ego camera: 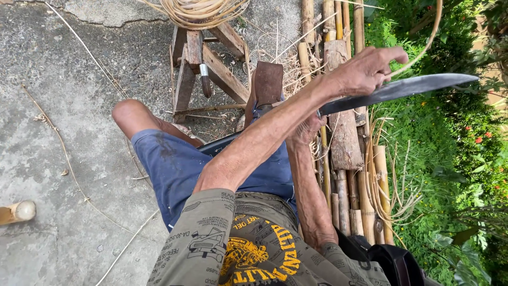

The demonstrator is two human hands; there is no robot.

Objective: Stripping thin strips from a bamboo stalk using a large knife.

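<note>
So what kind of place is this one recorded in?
Most likely an outdoor yard used for cane or bamboo work: a cracked concrete floor, cut bamboo poles stacked beside green plants, and a wooden stool carrying coiled cane strips.

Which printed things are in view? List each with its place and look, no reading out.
Shirt print: on the person's olive shirt at the bottom edge, yellow curved lettering, a yellow animal figure, small dark drawings and text blocks.
No packages, signs or screens show.
</note>
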